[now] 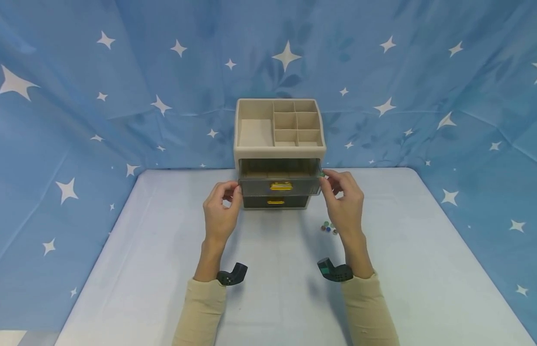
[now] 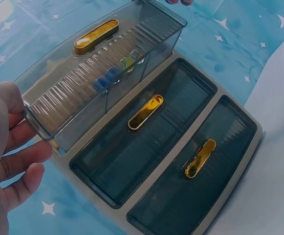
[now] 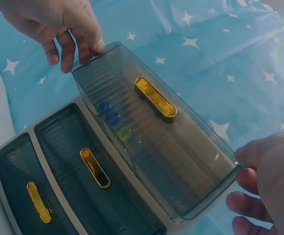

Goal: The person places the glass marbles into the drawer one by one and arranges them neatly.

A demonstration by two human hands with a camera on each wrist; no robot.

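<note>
A beige desktop organizer (image 1: 280,153) has its see-through grey top drawer (image 1: 259,187) pulled out, with a gold handle (image 3: 156,100) on its front. My left hand (image 1: 220,210) pinches the drawer's left front corner between thumb and fingers. At the right front corner, my right hand (image 1: 347,202) pinches the edge. Through the drawer's front several marbles show, among them a blue marble (image 2: 101,84) and a yellow-green marble (image 3: 125,134). A small green spot shows by the right fingertips in the head view; whether it is a marble there, I cannot tell.
Several loose marbles (image 1: 328,229) lie on the white tabletop (image 1: 277,269), left of the right wrist. Lower drawers (image 2: 144,132) of the organizer are closed. Its top has open compartments (image 1: 256,132). Behind hangs a blue cloth (image 1: 199,86) with white stars.
</note>
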